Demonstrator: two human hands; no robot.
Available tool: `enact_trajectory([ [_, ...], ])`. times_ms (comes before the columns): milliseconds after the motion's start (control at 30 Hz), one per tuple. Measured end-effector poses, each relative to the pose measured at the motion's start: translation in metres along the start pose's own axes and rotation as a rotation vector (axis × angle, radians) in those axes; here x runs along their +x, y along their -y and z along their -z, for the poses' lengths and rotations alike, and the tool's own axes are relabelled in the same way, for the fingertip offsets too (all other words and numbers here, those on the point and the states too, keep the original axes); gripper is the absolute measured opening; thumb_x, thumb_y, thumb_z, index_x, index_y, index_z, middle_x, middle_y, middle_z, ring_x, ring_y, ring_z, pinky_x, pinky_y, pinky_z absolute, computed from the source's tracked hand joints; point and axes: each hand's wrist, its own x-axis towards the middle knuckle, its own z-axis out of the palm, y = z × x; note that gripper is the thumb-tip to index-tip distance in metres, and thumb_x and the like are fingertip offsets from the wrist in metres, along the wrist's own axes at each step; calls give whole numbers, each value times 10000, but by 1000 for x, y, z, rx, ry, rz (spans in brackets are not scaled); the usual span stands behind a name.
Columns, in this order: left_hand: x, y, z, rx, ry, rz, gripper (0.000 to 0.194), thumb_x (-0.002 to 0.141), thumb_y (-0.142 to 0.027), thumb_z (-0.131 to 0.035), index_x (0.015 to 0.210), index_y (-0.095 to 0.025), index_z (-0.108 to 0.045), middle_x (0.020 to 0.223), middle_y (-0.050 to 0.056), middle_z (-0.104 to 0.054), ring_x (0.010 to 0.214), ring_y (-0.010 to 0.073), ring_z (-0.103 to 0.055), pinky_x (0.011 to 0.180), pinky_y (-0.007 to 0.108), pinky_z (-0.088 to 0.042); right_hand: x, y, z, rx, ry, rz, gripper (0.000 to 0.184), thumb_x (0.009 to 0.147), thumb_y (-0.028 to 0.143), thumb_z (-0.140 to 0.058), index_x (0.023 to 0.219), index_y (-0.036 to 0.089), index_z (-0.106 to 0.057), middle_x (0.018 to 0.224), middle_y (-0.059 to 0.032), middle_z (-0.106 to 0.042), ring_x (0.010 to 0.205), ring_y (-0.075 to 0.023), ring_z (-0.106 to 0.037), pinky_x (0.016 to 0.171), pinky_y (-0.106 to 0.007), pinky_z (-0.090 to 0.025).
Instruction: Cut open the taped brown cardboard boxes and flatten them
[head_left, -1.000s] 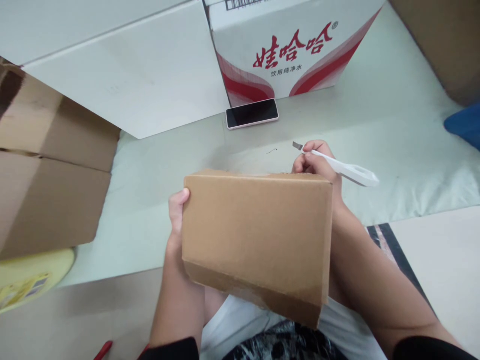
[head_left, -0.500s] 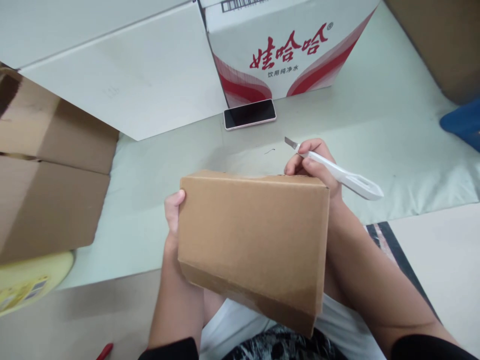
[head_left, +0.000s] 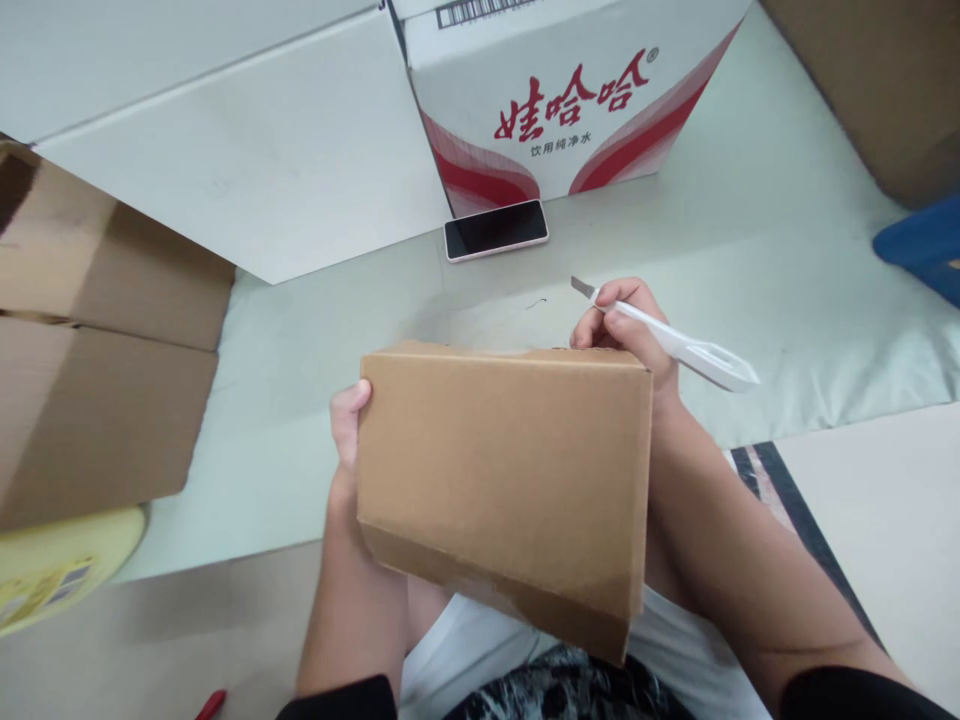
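A brown cardboard box point(head_left: 502, 450) is held tilted above my lap, one broad side facing me. My left hand point(head_left: 348, 418) grips its left edge, thumb at the upper corner, with the other fingers hidden behind the box. At the upper right corner of the box, my right hand point(head_left: 630, 325) is closed around a white-handled utility knife point(head_left: 679, 343). The knife's short metal blade points up and to the left, apart from the cardboard. Some fingers of my right hand are at the box's far edge; whether they press on it I cannot tell.
A black-screened phone point(head_left: 496, 231) lies on the pale green cloth point(head_left: 300, 400), against a white and red carton point(head_left: 570, 110). A large white box point(head_left: 247, 150) and brown cartons point(head_left: 112, 400) stand to the left. At the right is a blue object point(head_left: 926, 250).
The hands, box and knife hold nearly the same pose. The knife handle's rear end has shifted slightly up and left, and the view has moved a little.
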Motion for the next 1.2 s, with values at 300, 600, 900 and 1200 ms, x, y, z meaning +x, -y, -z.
enact_trajectory([
  [300, -4, -2, -3, -3, 1, -18, 489, 627, -591, -730, 903, -188, -749, 859, 79, -800, 1010, 387, -762, 831, 449, -631, 0, -1, -3, 29, -17, -16, 292, 778, 408, -687, 901, 261, -467, 579, 75, -606, 528, -113, -535, 543, -274, -397],
  [600, -4, -2, -3, -10, -27, -12, 470, 648, -583, -706, 896, -185, -740, 846, 80, -784, 1020, 381, -757, 827, 437, -626, 1, -4, -1, -5, 2, -36, 277, 820, 422, -663, 931, 278, -454, 603, 76, -573, 541, -121, -530, 554, -291, -400],
  [900, -2, -3, -3, 21, -12, -24, 503, 622, -593, -726, 904, -177, -753, 850, 84, -793, 1006, 388, -760, 823, 451, -632, 1, -1, -2, 1, -21, -57, 292, 789, 416, -671, 919, 276, -450, 584, 80, -568, 520, -115, -510, 541, -289, -397],
  [1200, 0, 0, -6, -16, -19, -17, 454, 650, -575, -708, 887, -188, -719, 849, 83, -784, 1023, 386, -757, 834, 455, -633, 1, -1, 0, -26, -23, -79, 232, 787, 354, -626, 920, 274, -454, 586, 74, -560, 504, -116, -500, 521, -287, -384],
])
